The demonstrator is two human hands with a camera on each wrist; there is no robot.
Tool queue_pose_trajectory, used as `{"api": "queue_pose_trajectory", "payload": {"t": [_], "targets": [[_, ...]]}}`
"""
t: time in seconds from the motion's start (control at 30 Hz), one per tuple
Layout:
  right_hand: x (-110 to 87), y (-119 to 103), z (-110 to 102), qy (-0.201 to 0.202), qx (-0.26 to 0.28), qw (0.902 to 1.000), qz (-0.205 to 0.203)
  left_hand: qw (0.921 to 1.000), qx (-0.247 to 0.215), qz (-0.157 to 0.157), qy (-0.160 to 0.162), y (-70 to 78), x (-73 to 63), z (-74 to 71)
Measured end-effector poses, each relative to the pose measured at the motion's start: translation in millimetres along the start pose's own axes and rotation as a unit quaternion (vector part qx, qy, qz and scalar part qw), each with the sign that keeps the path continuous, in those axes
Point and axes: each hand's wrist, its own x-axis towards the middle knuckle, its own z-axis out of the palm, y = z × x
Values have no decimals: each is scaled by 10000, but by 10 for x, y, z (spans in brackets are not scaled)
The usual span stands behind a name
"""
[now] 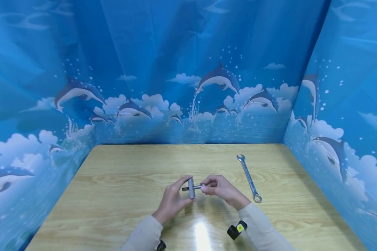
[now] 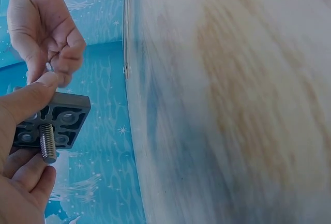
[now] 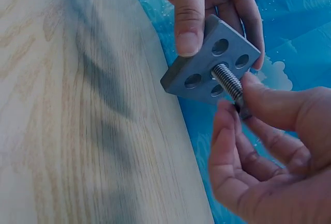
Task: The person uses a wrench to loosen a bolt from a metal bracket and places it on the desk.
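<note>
My left hand [image 1: 172, 201] holds a square grey plate [image 3: 207, 70] by its edges, thumb on one side and fingers on the other. Four round holes surround the plate's middle in the right wrist view, and its back is ribbed in the left wrist view. A threaded bolt [image 3: 227, 81] runs through the centre and sticks out on both sides. With thumb and fingertips, my right hand [image 1: 222, 190] pinches the bolt's end on the right; the fingers partly hide a small dark piece there. The free threaded end [image 2: 47, 142] points away from the right hand.
A combination wrench [image 1: 249, 177] lies on the wooden table [image 1: 122, 174], to the right of both hands. Blue curtains [image 1: 176, 42] with printed dolphins enclose the table's back and sides. A dark wrist camera [image 1: 234, 230] is strapped at the right sleeve.
</note>
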Motion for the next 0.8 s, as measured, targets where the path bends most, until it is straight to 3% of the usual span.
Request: {"api": "queue_pose_trajectory", "payload": {"t": [0.2,0.37,0.57,0.8], "targets": [[16,24,16,222,-402,9975,-532,10000,-50,-26,4,-6,0,-6],[26,30,36,320,-658,9949,-700,9999,-109,-97,26,-4,0,-24],[26,28,36,297,-789,9944,-641,9999,-64,-113,0,-8,2,-31],[19,41,16,-202,-517,9983,-155,9999,-74,-100,11,-9,2,-18]]}}
